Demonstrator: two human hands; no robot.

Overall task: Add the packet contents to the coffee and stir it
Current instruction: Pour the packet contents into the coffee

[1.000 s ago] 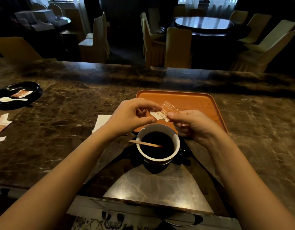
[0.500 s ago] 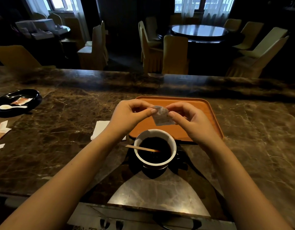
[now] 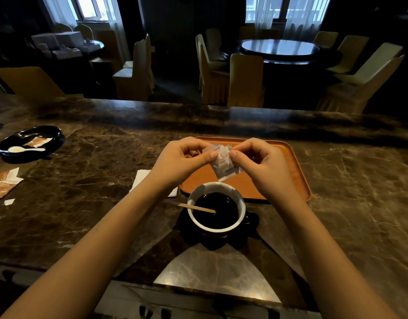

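Observation:
A white cup of black coffee (image 3: 216,208) stands on a dark saucer (image 3: 249,224) near the counter's front edge. A wooden stir stick (image 3: 196,207) rests across its left rim with its tip in the coffee. Just behind and above the cup, my left hand (image 3: 182,161) and my right hand (image 3: 260,164) both pinch the top of a small pale packet (image 3: 223,163). The packet hangs upright between my thumbs and fingers, over the tray.
An orange tray (image 3: 295,171) lies behind the cup. A white napkin (image 3: 141,178) sits left of it. Far left stand a black dish (image 3: 53,137) holding a white spoon (image 3: 26,149) and a packet, plus torn orange packets (image 3: 3,184). Chairs and tables fill the dark room beyond.
My hands have drawn closer together on the packet's top edge and turned it from slanted to hanging upright. The cup and stick have not moved.

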